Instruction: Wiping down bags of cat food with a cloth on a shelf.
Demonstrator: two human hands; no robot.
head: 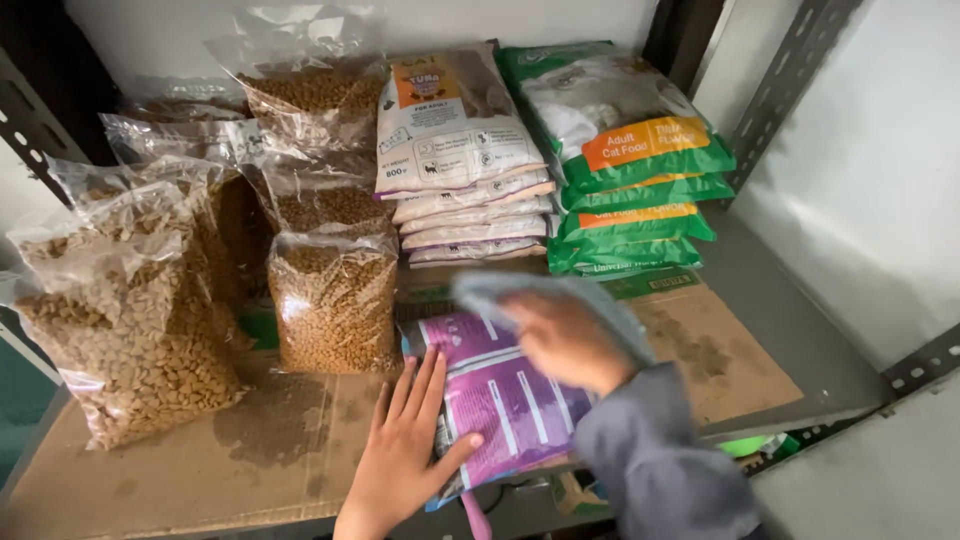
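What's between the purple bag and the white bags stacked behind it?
In the head view, the right hand with a blue cloth crosses that stretch; under it, bare cardboard separates the purple bag from the white bags.

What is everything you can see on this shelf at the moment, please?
Purple pet food pouch: one, purple and white, lying flat at front edge.
Cloth: one, pale blue, over the pouch.
Clear kibble bags: several, brown kibble, left and centre.
White pouches: stack, white with orange label, back centre.
Green pouches: stack, green and orange, back right.
Cardboard sheet: brown, lining the shelf.
Metal shelf: grey.
Left hand: flat on the pouch.
Right hand: blurred, grey sleeve, holding the cloth.
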